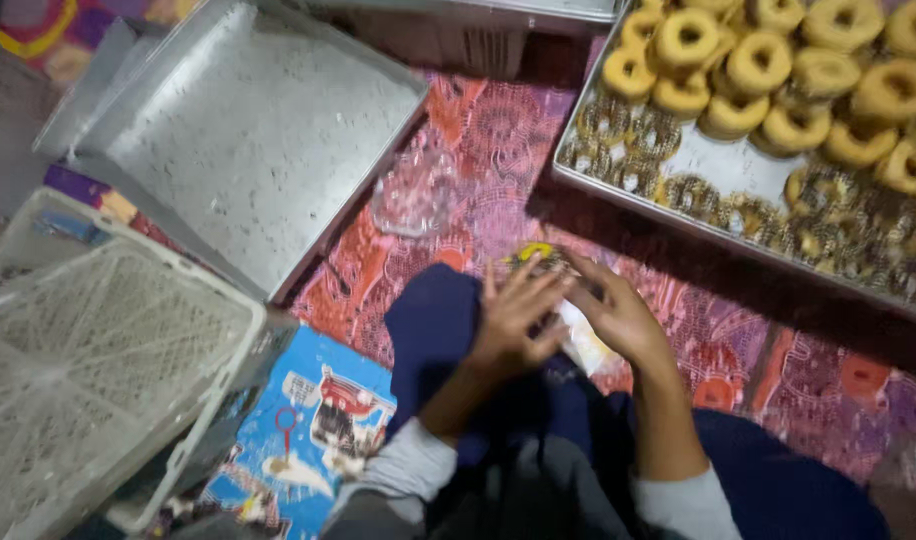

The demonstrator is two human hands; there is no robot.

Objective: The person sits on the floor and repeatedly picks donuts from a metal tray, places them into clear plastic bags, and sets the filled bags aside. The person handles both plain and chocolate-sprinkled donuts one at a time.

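My left hand point(513, 318) and my right hand point(618, 312) meet above my knee, both closed around a small clear plastic packet point(584, 345) with a yellow-topped ring pastry point(534, 254) showing at my fingertips. The packet's contents are mostly hidden by my fingers. A metal tray point(718, 165) at the upper right holds several golden ring pastries point(768, 70), some of them with dark sprinkles point(678, 190) along its near side.
An empty floury metal tray point(258, 130) lies at the upper left. A crumpled clear plastic bag point(413, 190) rests beside it on the patterned red mat point(778, 370). A white plastic crate point(88, 370) stands at the left, above a blue printed sheet point(308, 420).
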